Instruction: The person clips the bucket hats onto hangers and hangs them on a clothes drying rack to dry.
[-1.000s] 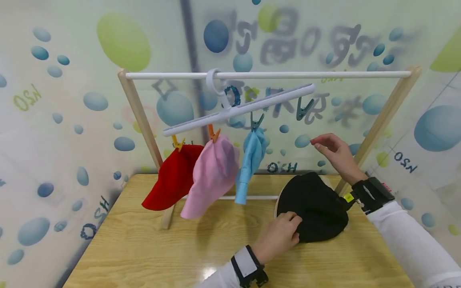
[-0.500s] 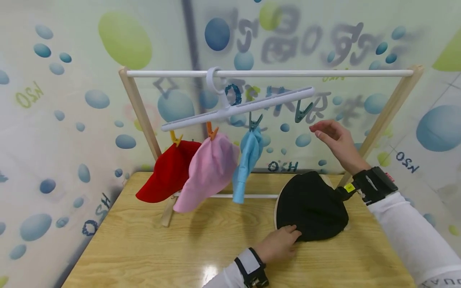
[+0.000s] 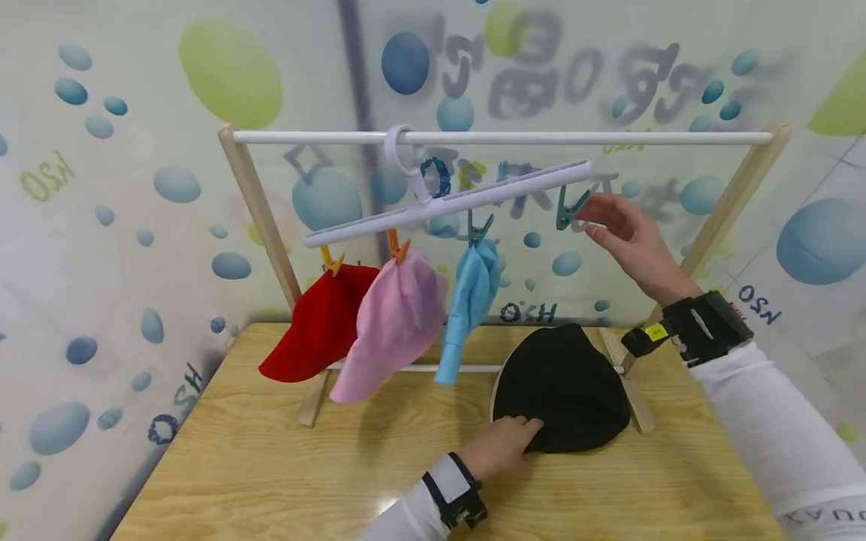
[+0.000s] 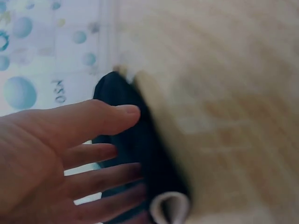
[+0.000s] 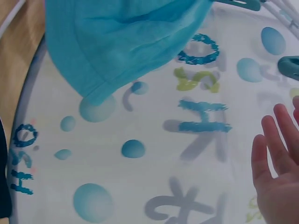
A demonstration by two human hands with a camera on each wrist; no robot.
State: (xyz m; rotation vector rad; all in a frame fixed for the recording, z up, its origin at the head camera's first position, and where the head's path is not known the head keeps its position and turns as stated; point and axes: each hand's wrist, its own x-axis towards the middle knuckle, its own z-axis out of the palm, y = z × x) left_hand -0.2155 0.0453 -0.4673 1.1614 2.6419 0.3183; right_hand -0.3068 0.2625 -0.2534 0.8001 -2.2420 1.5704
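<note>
A black hat [image 3: 561,391] with a pale edge lies on the table at the foot of the rack. My left hand [image 3: 497,448] holds its near left edge; in the left wrist view the thumb [image 4: 122,116] lies against the dark cloth, with the fingertips partly hidden. My right hand [image 3: 625,237] is raised, fingers gently curved, holding nothing. Just left of its fingertips a green clip [image 3: 570,209] hangs from the white hanger [image 3: 467,201]; whether they touch is unclear. In the right wrist view the fingers [image 5: 280,140] are spread apart, below the clip [image 5: 288,67].
A red hat [image 3: 325,323], a pink hat [image 3: 399,323] and a light blue hat [image 3: 470,300] hang from clips on the tilted hanger. The hanger hooks over the white rod [image 3: 507,138] of a rack with wooden legs. A patterned backdrop stands behind the wooden table [image 3: 271,466].
My right hand has risen and come close to the green clip. The left hand and the black hat have shifted left together. The hanger and its hats have swayed slightly.
</note>
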